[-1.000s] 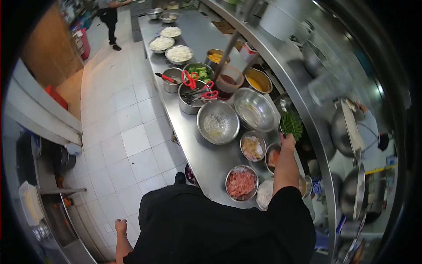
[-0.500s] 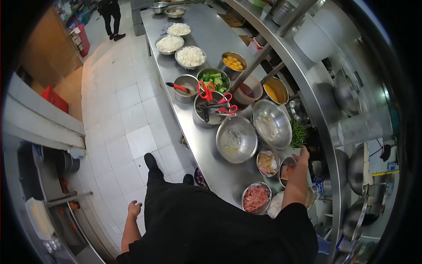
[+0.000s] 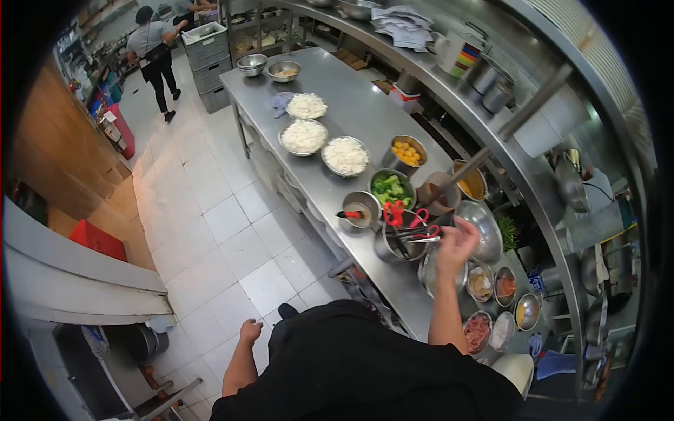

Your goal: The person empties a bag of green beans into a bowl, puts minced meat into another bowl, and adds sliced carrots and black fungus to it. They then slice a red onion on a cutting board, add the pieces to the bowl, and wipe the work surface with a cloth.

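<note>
Swings right hand (image 3: 456,245) off the greens (image 3: 507,231), spread and empty, over the red scissors (image 3: 394,212), left hand (image 3: 249,330) dangling slack and empty, probably best grabbing handles, not blades

Bright, even light falls from overhead across the kitchen. The steel bench (image 3: 351,98) throws back soft white glare, and the pale floor tiles (image 3: 210,217) shine mildly. Shadows are short and faint, darkest under the bench's edge. My right hand (image 3: 456,242) is a little smeared by motion. The fisheye lens bends straight lines into curves, and a black ring closes off the corners, where detail goes soft.
</note>
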Demonstrator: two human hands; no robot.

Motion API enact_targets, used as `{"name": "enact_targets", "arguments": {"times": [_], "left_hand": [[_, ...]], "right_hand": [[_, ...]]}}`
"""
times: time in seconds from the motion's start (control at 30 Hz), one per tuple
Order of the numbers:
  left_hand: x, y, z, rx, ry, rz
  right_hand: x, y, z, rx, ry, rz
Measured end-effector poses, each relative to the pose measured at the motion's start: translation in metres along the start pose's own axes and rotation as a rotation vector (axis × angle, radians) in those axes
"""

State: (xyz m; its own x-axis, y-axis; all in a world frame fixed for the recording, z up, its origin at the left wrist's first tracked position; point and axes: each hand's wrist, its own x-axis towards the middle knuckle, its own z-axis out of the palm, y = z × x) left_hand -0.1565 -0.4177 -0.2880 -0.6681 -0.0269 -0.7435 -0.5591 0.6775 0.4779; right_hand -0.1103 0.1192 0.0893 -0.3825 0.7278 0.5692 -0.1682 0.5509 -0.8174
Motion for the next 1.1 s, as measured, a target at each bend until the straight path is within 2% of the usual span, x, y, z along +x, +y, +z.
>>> {"name": "enact_targets", "arguments": {"times": [0.07, 0.13, 0.2, 0.23, 0.27, 0.33, 0.4, 0.47, 0.5, 0.53, 0.57, 0.6, 0.63, 0.67, 0.7, 0.73, 0.77, 0.8, 0.83, 0.87, 0.9, 0.93, 1.0, 1.1], "left_hand": [[0.011, 0.029, -0.030, 0.140, 0.076, 0.131], [0.025, 0.057, -0.056, 0.091, 0.061, 0.116], [0.039, 0.077, -0.070, 0.064, 0.085, 0.142], [0.046, 0.086, -0.077, 0.029, 0.110, 0.178], [0.051, 0.093, -0.082, 0.035, 0.117, 0.174], [0.068, 0.103, -0.094, -0.021, 0.067, 0.182], [0.093, 0.098, -0.104, -0.108, 0.026, 0.100], [0.113, 0.084, -0.121, -0.105, 0.022, 0.049], [0.119, 0.075, -0.131, -0.113, 0.036, 0.014], [0.114, 0.074, -0.147, 0.033, 0.102, 0.068], [0.102, 0.081, -0.168, 0.076, 0.090, 0.022], [0.126, 0.053, -0.179, 0.129, 0.045, 0.020], [0.127, 0.030, -0.189, -0.014, 0.073, -0.053], [0.144, 0.005, -0.198, 0.156, 0.046, -0.070], [0.132, 0.026, -0.218, 0.325, 0.018, -0.084], [0.129, 0.027, -0.232, 0.593, -0.033, 0.089], [0.128, 0.027, -0.244, 0.862, -0.084, 0.261], [0.131, 0.028, -0.253, 0.858, -0.072, 0.258], [0.137, 0.028, -0.261, 0.727, 0.043, 0.224], [0.145, 0.032, -0.268, 0.594, 0.150, 0.189], [0.152, 0.038, -0.268, 0.180, 0.251, 0.040], [0.158, 0.047, -0.273, -0.010, 0.258, -0.074], [0.186, 0.065, -0.273, -0.218, 0.234, -0.158], [0.213, 0.134, -0.293, -0.405, 0.184, -0.145]], "right_hand": [[-0.021, -0.026, 0.068, 0.052, -0.295, -0.056], [-0.029, -0.063, 0.113, -0.172, -0.655, -0.197], [-0.038, -0.086, 0.159, -0.195, -0.803, -0.328], [-0.042, -0.087, 0.179, -0.175, -0.891, -0.312], [-0.045, -0.087, 0.196, -0.167, -0.890, -0.307], [-0.047, -0.081, 0.232, -0.221, -1.156, -0.262], [-0.045, -0.068, 0.270, -0.231, -1.212, -0.280], [-0.036, -0.059, 0.312, -0.316, -1.359, -0.358], [-0.030, -0.053, 0.336, -0.303, -1.349, -0.363], [-0.021, -0.048, 0.362, -0.317, -1.398, -0.371], [-0.012, -0.041, 0.388, -0.331, -1.449, -0.380], [-0.001, -0.030, 0.419, -0.320, -1.442, -0.388], [0.009, -0.015, 0.453, -0.319, -1.453, -0.407], [0.020, 0.001, 0.488, -0.321, -1.467, -0.428], [0.034, 0.017, 0.527, -0.341, -1.518, -0.341], [0.048, 0.036, 0.568, -0.361, -1.565, -0.256], [0.062, 0.059, 0.610, -0.367, -1.559, -0.111], [0.074, 0.080, 0.648, -0.371, -1.552, 0.039], [0.087, 0.094, 0.682, -0.365, -1.551, 0.027], [0.098, 0.106, 0.710, -0.627, -1.369, 0.032], [0.102, 0.118, 0.732, -0.877, -1.174, 0.040], [0.103, 0.133, 0.747, -0.882, -1.183, 0.035], [0.112, 0.157, 0.774, -0.885, -0.695, 0.503], [0.110, 0.155, 0.785, -0.794, -0.726, 0.450]]}}
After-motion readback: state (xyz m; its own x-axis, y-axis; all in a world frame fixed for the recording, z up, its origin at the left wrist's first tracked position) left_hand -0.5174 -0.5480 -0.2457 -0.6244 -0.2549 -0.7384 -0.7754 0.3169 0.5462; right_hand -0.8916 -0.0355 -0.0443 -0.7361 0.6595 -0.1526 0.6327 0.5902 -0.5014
